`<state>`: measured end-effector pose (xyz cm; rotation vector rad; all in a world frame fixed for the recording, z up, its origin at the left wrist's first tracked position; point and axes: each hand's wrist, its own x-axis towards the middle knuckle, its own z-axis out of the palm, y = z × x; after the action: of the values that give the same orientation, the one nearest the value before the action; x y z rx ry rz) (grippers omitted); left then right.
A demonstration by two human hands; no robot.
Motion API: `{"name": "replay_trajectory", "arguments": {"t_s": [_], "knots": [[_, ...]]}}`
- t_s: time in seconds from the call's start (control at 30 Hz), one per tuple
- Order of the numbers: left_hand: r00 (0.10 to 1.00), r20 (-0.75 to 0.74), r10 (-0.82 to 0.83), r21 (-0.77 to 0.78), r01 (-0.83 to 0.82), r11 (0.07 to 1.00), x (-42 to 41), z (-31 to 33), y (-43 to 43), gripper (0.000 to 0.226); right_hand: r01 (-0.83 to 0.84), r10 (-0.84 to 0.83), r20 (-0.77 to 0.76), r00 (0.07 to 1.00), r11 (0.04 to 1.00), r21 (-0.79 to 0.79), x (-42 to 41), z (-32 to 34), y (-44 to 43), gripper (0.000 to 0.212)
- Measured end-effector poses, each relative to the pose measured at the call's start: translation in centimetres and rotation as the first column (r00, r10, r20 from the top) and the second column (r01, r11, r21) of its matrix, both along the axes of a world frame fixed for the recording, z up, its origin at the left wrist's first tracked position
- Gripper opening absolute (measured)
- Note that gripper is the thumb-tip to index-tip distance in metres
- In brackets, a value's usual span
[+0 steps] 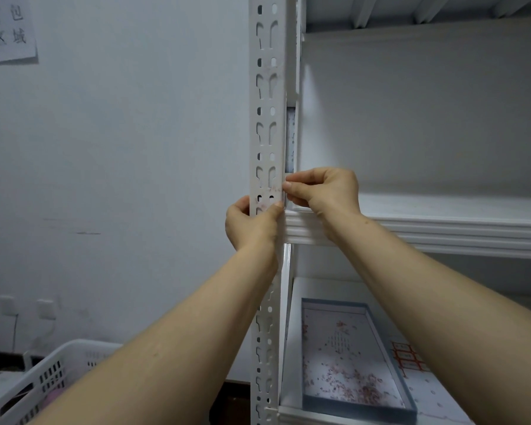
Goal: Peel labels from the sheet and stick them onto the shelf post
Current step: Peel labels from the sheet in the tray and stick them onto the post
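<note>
We note left hand (252, 225) curled round post (267, 118), thumb pressing its front. Right hand (327, 191) pinches label (288, 180) at post's right edge. Sheet (406, 358) lies on lower shelf (319, 286).

Upright white slotted shelf post (266, 96), small label (288, 179) at its edge; red-bordered sheet (406, 360) lies below right

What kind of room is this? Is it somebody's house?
Most likely a storeroom or packing room. There is a slotted white metal shelf post with a shelf, a white plastic crate down low, and a paper sign on the wall.
</note>
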<state>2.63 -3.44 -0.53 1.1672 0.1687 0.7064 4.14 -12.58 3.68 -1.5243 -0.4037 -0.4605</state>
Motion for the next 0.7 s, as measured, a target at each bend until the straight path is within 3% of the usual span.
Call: {"name": "replay_trajectory", "arguments": {"t_s": [0.1, 0.23, 0.53, 0.7], "knots": [[1.000, -0.001, -0.011, 0.062, 0.011, 0.998, 0.0, -0.2, 0.3, 0.052, -0.033, 0.034, -0.017, 0.999, 0.998, 0.061, -0.4, -0.1, -0.2, 0.011], [0.999, 0.019, 0.030, 0.287, -0.034, 0.957, -1.5, -1.3, 0.2, 0.084, -0.156, 0.179, -0.105, 0.978, 0.968, 0.199, -1.3, -1.2, -1.3, 0.012], [0.992, 0.127, 0.026, 0.436, -0.079, 0.897, -4.4, -2.6, -0.9, 0.085, -0.329, 0.331, -0.145, 0.932, 0.944, 0.036, -4.7, -3.4, -4.9, 0.005], [0.991, 0.130, 0.008, 0.509, -0.074, 0.858, -5.8, -3.3, -1.8, 0.086, -0.279, 0.272, -0.139, 0.952, 0.960, -0.034, -6.1, -3.8, -6.0, 0.004]]}}
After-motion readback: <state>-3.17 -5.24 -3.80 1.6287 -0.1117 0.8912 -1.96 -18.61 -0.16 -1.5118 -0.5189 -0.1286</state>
